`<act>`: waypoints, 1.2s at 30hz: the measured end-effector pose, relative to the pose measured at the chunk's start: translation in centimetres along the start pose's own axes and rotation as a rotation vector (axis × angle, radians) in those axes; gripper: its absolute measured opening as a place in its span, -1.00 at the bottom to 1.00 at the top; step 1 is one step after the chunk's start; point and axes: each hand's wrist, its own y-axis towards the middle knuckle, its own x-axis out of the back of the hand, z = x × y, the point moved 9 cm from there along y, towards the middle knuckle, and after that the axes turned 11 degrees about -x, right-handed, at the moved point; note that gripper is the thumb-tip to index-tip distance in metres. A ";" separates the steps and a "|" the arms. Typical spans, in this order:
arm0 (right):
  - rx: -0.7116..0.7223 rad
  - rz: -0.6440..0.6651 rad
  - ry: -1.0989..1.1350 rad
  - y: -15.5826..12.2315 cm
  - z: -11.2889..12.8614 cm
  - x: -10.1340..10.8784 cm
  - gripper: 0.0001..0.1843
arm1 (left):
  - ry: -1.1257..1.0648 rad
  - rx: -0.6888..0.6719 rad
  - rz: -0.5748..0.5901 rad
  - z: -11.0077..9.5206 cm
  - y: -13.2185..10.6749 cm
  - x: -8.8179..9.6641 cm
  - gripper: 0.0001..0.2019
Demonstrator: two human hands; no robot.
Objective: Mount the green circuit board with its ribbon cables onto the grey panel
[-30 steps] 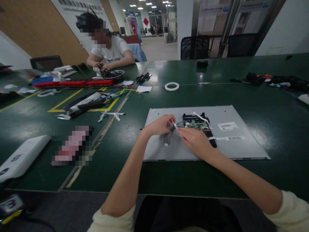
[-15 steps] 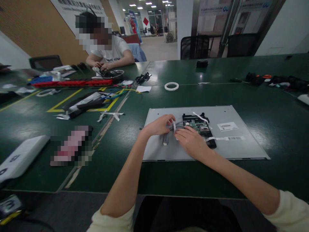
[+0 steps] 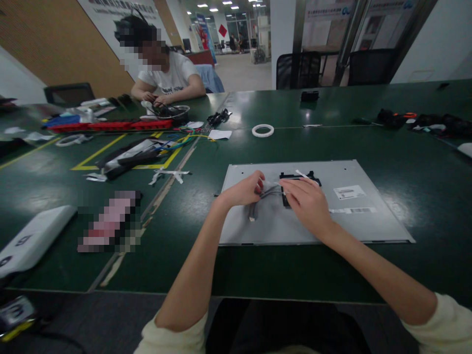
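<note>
A flat grey metal panel (image 3: 295, 228) lies on the green table in front of me. My left hand (image 3: 245, 191) is closed in a pinch on a bundle of grey cables (image 3: 271, 191), whose loose end hangs down to the left over the panel. Between my hands runs a pale strip of tape (image 3: 272, 182). My right hand (image 3: 309, 202) has its fingertips pressed together at the strip's right end. It covers most of the circuit board in its black bracket (image 3: 285, 200). A white strip (image 3: 301, 173) shows just behind that hand.
A roll of white tape (image 3: 263, 130) lies beyond the panel. To the left are a white box-like device (image 3: 35, 241), a blurred pink item (image 3: 110, 221) and tape scraps (image 3: 173, 174). A co-worker (image 3: 167, 81) sits across the table, handling something at a bowl (image 3: 179, 114).
My right hand has moved right and slightly away from me, drawing apart from my left hand and covering more of the circuit board. My left hand stays nearly in place.
</note>
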 end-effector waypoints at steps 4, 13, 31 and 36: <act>-0.057 -0.060 -0.002 0.4 -1.2 0.7 -0.64 | 0.008 0.002 -0.005 0.0 0.0 0.1 -0.52; 0.181 0.262 -0.187 -1.0 1.2 -4.7 -0.71 | 0.028 -0.035 -0.029 -0.2 0.1 0.1 -0.45; 0.280 0.409 -0.284 -3.1 3.7 -4.9 -0.49 | 0.229 -0.153 0.116 -1.7 -0.1 -0.4 -0.41; 0.301 0.425 -0.275 -3.5 4.1 -4.3 -0.60 | 0.197 -0.131 0.095 -0.9 0.1 -0.6 -0.41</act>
